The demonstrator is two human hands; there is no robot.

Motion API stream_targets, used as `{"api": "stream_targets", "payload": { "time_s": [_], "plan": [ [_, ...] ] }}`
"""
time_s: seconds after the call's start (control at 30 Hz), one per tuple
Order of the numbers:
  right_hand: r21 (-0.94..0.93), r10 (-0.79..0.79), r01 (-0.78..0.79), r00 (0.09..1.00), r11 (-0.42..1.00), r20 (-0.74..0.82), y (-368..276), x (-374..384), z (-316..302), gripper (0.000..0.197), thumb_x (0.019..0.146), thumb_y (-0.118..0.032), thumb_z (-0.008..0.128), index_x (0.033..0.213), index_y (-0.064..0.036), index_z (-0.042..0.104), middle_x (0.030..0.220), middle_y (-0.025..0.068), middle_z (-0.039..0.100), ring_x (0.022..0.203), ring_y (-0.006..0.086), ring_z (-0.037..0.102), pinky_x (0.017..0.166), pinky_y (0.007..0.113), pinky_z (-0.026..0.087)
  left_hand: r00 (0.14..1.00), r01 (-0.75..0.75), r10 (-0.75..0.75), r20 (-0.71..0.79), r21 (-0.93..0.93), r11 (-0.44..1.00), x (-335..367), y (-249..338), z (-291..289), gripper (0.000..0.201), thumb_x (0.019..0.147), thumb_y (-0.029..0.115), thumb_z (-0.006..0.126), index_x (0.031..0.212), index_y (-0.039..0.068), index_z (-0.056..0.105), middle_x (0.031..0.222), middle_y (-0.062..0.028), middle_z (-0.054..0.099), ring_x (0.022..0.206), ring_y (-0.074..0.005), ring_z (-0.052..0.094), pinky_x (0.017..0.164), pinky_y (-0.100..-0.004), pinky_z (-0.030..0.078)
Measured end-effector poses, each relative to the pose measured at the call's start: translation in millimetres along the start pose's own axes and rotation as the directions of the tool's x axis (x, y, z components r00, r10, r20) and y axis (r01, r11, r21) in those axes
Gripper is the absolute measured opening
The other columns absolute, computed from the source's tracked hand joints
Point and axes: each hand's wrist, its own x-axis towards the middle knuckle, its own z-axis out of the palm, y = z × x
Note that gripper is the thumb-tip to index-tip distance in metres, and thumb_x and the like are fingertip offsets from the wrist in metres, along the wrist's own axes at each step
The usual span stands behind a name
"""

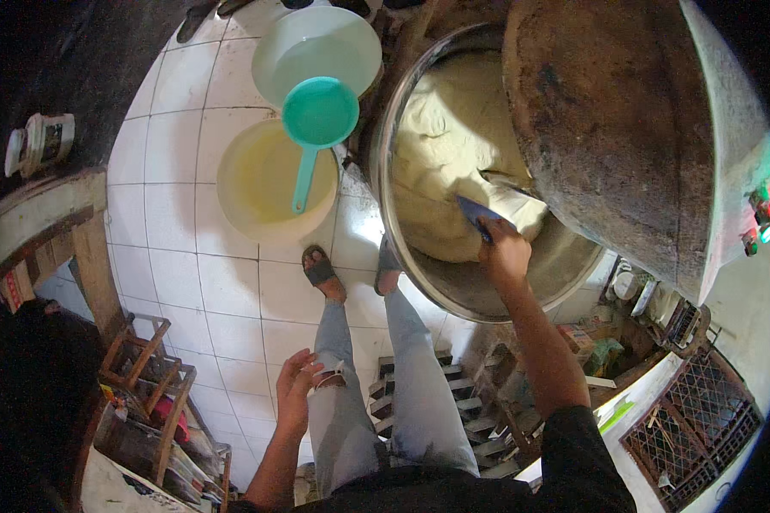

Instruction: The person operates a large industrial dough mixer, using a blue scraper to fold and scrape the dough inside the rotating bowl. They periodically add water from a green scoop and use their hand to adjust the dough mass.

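A large metal mixing bowl (pixel 388 184) at the right holds a mass of pale dough (pixel 432 141). Inside it, my right hand (pixel 506 250) grips a blue dough scraper (pixel 473 210), whose blade touches the dough. Just beyond the scraper, part of a metal mixing arm (pixel 506 180) comes out of the dough. My left hand (pixel 296 386) hangs beside my left knee, fingers loosely bent and apart, with nothing in it. The big worn mixer body (pixel 607 111) hides the bowl's far right side.
A green long-handled strainer (pixel 319 111) rests across a whitish tub (pixel 231 192) of yellowish liquid and a white basin (pixel 269 73) of water. A wooden rack (pixel 150 359) stands at the left. Lower right are a metal grille (pixel 689 419) and cluttered goods. White tiles (pixel 231 295) cover the floor.
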Motion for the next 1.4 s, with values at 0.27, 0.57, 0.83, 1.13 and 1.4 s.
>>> {"api": "stream_targets", "payload": {
  "time_s": [0.27,0.57,0.83,1.13,1.4],
  "plan": [
    [0.191,0.140,-0.099,0.966,0.977,-0.219,48,-4,-49,0.039,0.077,-0.009,0.072,0.115,-0.0167,0.077,0.109,0.0146,0.074,0.094,0.0343,0.074,0.081,0.045,0.058,1.000,0.012,-0.012,-0.011,0.020,1.000,-7,-12,-12,0.049,0.100,0.023,0.059,0.141,-0.002,0.049,0.136,-0.0188,0.057,0.120,-0.0281,0.061,0.103,-0.0421,0.050],
    [0.243,-0.002,-0.020,0.996,0.970,0.089,5,-27,-53,0.034,0.081,-0.010,0.072,0.115,-0.0137,0.076,0.111,0.0136,0.074,0.090,0.0357,0.073,0.076,0.044,0.059,1.000,-0.013,0.013,0.002,-0.025,1.000,-6,-12,-1,0.045,0.099,0.019,0.060,0.138,-0.003,0.052,0.135,-0.0195,0.057,0.118,-0.0279,0.063,0.102,-0.0411,0.052],
    [-0.154,0.167,-0.173,0.985,0.973,-0.047,43,26,13,0.039,0.079,-0.008,0.065,0.116,-0.0173,0.073,0.109,0.0126,0.074,0.099,0.0349,0.072,0.082,0.047,0.060,0.998,-0.010,0.010,0.065,0.005,1.000,1,-1,18,0.053,0.100,0.028,0.062,0.143,0.000,0.048,0.138,-0.0171,0.056,0.124,-0.0292,0.059,0.104,-0.0422,0.050],
    [0.588,-0.029,0.104,0.990,0.802,-0.137,-80,-68,-155,0.035,0.078,0.009,0.071,0.109,-0.0052,0.069,0.100,0.0154,0.070,0.091,0.0334,0.070,0.083,0.042,0.056,0.787,-0.592,0.496,0.367,0.221,0.775,-21,61,97,0.091,0.081,0.030,0.083,0.152,0.000,0.036,0.153,-0.0196,0.044,0.142,-0.0330,0.045,0.118,-0.0473,0.036],
    [0.962,-0.426,-0.228,0.863,0.153,0.272,-150,-110,-188,0.065,0.097,-0.036,0.065,0.146,0.0004,0.044,0.150,0.0239,0.040,0.139,0.0328,0.043,0.114,0.045,0.037,0.635,-0.741,0.546,0.546,0.230,0.631,-42,82,141,0.163,0.054,0.048,0.100,0.160,-0.005,-0.012,0.165,-0.0280,0.014,0.152,-0.0421,0.023,0.125,-0.0499,0.019]
  ]
}}
